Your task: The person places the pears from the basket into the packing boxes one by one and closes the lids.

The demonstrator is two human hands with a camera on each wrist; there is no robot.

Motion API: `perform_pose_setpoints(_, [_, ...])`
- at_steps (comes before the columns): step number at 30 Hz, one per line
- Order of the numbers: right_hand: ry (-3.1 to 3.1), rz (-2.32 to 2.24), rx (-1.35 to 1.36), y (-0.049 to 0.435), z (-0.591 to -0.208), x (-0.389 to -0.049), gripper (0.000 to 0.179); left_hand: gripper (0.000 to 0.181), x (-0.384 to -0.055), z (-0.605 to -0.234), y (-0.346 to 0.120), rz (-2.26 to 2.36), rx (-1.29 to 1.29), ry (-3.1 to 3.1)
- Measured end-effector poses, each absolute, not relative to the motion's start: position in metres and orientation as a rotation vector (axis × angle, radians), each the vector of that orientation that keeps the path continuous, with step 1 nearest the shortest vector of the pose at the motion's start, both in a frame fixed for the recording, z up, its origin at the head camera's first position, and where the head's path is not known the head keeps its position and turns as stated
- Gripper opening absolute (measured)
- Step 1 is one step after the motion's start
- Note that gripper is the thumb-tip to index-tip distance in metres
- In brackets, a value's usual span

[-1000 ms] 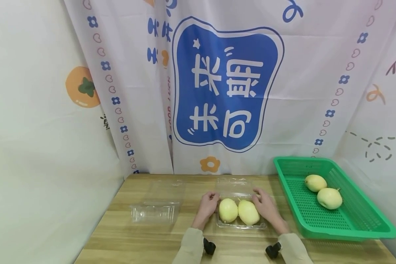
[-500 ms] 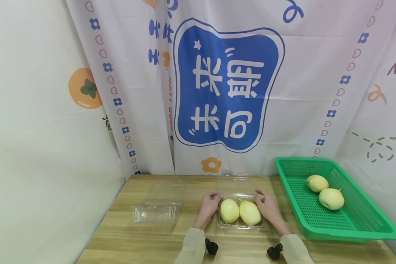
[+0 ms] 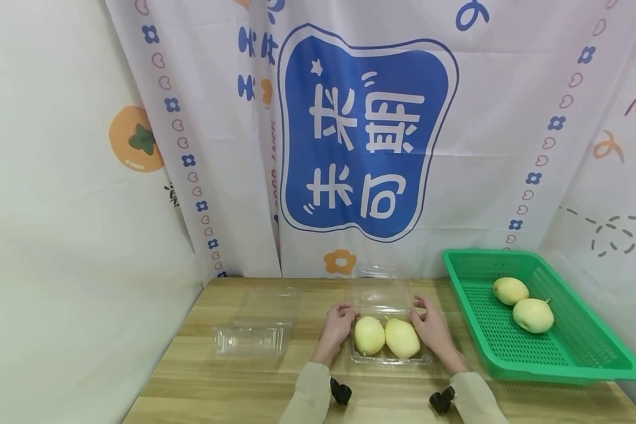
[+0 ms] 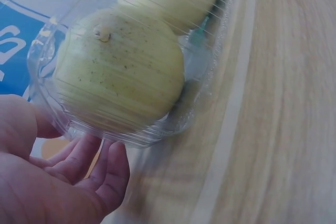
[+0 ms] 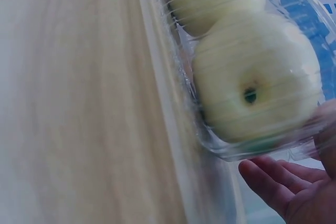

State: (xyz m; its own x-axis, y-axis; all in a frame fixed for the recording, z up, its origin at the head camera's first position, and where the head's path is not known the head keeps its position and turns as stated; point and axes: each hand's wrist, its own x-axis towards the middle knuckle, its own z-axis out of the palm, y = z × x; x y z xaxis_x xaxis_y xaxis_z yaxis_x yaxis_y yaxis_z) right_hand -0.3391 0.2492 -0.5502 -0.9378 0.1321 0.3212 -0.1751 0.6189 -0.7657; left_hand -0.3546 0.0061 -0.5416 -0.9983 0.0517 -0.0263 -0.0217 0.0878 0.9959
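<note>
Clear box (image 3: 384, 358): sits near the middle of the tabletop (image 3: 206, 383), short of the far edge; its hinged lid (image 3: 380, 290) leans back on the far side, not over the fruit.
Pears in box: left pear (image 3: 370, 335) and right pear (image 3: 403, 338) lie side by side, apparently touching; both uncovered.
Lid, change: its far rim now shows above the tabletop's far edge, against the curtain (image 3: 235, 206); one second ago it appeared below that line.
Reading: I judge the lid is being tilted up from the hinge side; movement so far slight, box and pears practically where they were.
Left hand (image 3: 337, 325): at the far left corner of the box; fingers curled, thumb opposite, pinching the clear edge.
Right hand (image 3: 431, 328): at the far right corner; thumb and fingers apart, fingers fairly straight below the clear edge in the wrist view. Cannot tell whether it pinches.
Second box (image 3: 251, 340): clear too, toward the left edge of the tabletop, well apart from the first; lid folded back toward the far edge.
Green basket (image 3: 535, 356): along the right edge, from the far right corner nearward; holds upper pear (image 3: 510, 291) and lower pear (image 3: 533, 316), close together. Count unchanged.
</note>
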Motion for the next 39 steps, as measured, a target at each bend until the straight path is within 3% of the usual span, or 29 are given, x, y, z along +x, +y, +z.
perform_pose_setpoints(15, [-2.442,1.210,-0.027,0.2444,-0.5422,-0.3367,0.052,0.033,-0.3583,-0.5396,0.0045,2.071,0.021,2.277])
perform_pose_setpoints(39, [-2.375,1.545,-0.058,0.2525,-0.5412,-0.3399,0.036,0.034,-0.3580,-0.5420,0.0009,2.066,0.076,2.273])
